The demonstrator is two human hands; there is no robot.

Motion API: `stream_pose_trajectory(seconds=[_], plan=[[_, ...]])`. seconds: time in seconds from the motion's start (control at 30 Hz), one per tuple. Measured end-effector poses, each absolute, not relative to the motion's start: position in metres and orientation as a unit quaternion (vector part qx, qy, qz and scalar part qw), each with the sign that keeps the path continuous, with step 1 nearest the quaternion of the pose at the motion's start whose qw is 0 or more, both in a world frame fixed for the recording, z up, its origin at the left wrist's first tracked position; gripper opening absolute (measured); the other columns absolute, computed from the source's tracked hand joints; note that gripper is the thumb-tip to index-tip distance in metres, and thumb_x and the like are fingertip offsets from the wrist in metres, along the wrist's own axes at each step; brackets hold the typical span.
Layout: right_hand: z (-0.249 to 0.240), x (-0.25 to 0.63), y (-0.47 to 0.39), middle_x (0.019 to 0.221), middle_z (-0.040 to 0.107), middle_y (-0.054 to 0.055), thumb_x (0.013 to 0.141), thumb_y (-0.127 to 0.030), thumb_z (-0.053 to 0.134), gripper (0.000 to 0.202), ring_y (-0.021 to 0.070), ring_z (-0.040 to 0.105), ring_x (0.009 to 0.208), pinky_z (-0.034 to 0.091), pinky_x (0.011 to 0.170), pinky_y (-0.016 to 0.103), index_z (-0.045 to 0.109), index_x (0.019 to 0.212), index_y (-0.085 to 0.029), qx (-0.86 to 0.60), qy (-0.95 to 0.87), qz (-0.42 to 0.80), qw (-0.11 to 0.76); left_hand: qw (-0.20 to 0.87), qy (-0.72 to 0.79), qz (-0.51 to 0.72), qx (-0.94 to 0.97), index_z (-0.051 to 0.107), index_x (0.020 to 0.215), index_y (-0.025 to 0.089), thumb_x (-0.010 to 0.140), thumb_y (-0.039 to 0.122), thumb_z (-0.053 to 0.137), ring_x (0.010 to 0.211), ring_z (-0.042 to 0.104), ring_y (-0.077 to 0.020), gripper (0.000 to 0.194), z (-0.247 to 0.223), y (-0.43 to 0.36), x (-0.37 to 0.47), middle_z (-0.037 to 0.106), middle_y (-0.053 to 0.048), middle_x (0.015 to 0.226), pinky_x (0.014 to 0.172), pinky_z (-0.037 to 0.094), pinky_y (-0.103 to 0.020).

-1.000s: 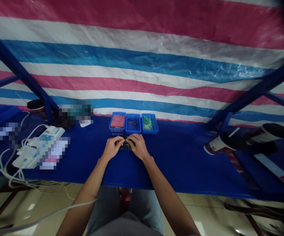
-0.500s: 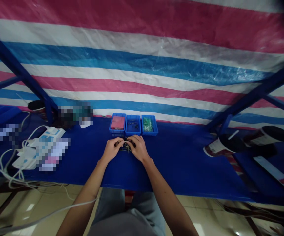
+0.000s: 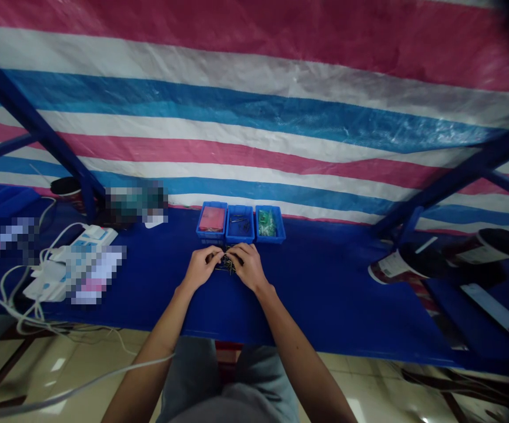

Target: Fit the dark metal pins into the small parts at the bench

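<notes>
My left hand [image 3: 201, 265] and my right hand [image 3: 246, 264] meet over a small pile of thin dark and brass-coloured pieces [image 3: 227, 267] on the blue table. Both hands are closed in a pinch, fingertips almost touching. Whatever sits between the fingertips is too small to make out. Just beyond the hands stand three blue bins in a row: a left bin [image 3: 211, 237] with pink-red flat pieces [image 3: 213, 218], a middle bin [image 3: 240, 239] with thin dark pieces [image 3: 239, 222], and a right bin [image 3: 272, 239] with green and clear pieces [image 3: 266, 223].
A white power strip [image 3: 76, 258] with loose cables lies on the left of the blue table [image 3: 325, 294]. Dark cups [image 3: 398, 264] stand at the right. Blue frame bars [image 3: 448, 170] slant up on both sides before a striped sheet [image 3: 254, 141].
The view has shifted very slightly. Both hands stay over the pile in nearly the same pinch, fingertips still close together.
</notes>
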State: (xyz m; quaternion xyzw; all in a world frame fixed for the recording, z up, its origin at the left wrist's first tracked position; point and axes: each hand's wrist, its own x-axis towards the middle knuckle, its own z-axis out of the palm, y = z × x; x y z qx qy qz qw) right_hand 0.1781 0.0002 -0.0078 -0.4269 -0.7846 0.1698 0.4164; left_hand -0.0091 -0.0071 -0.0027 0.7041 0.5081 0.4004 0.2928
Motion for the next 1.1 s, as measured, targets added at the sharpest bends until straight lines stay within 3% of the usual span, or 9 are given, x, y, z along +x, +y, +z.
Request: stream_pose_trajectory(seconds=[1.1], plan=[[-0.0035,0.1786,0.0002,0.094,0.069,0.004,0.098,-0.022,0.055,0.011,0.0191,0.062,0.091,0.038,0.083,0.034,0.066,0.097,-0.023,-0.432,-0.808,0.157,0.369,0.301,0.502,0.377,0.718,0.068,0.088,0.017,0.095,0.035,0.054,0.056,0.055,-0.0111,0.025,-0.0064,-0.0040,-0.0080,0.067,0.001,0.066,0.059,0.039,-0.021]])
